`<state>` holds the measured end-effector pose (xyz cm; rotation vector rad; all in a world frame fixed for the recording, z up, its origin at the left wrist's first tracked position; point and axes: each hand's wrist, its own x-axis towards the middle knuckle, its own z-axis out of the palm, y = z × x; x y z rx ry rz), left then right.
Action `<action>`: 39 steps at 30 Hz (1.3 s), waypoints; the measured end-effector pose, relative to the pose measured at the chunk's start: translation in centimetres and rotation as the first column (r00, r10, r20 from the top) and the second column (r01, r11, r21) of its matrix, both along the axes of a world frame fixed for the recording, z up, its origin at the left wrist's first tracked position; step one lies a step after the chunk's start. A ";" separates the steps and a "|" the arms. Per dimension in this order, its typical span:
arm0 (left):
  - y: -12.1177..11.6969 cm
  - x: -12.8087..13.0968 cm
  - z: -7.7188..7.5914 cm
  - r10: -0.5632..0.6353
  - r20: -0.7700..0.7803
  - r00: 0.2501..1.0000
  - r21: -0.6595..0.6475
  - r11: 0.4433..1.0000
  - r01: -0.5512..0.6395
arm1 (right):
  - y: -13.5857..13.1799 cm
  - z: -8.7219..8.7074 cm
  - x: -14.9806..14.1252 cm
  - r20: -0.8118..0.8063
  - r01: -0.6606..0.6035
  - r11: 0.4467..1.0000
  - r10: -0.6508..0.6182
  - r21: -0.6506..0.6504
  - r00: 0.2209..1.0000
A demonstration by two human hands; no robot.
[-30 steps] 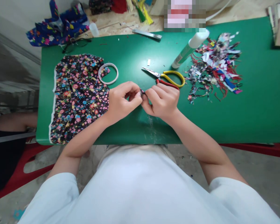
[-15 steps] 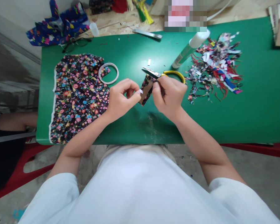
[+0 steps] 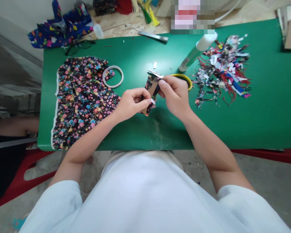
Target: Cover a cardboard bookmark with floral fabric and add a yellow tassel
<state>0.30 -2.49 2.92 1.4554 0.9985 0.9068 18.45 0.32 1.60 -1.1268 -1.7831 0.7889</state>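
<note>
Between my hands is a small piece of brown cardboard (image 3: 151, 86) edged with dark floral fabric. My right hand (image 3: 176, 94) is closed on its upper right corner. A small white strip (image 3: 153, 101), perhaps tape, is pinched between the thumb and forefinger of my left hand (image 3: 134, 103), over the lower part of the piece. Scissors with yellow handles (image 3: 188, 80) lie just behind my right hand, their blades pointing left. A roll of white tape (image 3: 103, 77) rests on black floral fabric (image 3: 84, 103) to the left.
A green mat (image 3: 257, 123) covers the table. Behind my right hand stands a white and green bottle (image 3: 192, 56), with a heap of fabric scraps (image 3: 229, 71) beside it. A metal-bladed cutter (image 3: 152, 36), glasses (image 3: 79, 45) and blue patterned fabric (image 3: 60, 30) lie along the back.
My left hand has moved right and slightly down, bringing the white strip over the cardboard piece. The piece has shifted slightly left, and my right hand's grip has turned.
</note>
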 end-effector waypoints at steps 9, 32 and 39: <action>0.7 -0.1 -1.2 0.234 -0.021 0.972 0.219 0.950 -0.224 | 0.0 0.4 0.1 0.039 -0.152 0.986 0.155 -0.071 0.987; 0.4 0.0 -1.0 0.259 -0.147 0.955 0.171 0.957 -0.233 | 4.0 2.1 3.9 -0.535 0.457 0.890 -0.382 0.009 0.754; 0.6 0.0 -1.7 0.156 -0.188 0.970 0.020 0.988 -0.155 | 5.7 2.9 10.3 0.554 0.803 0.579 -0.717 0.138 0.423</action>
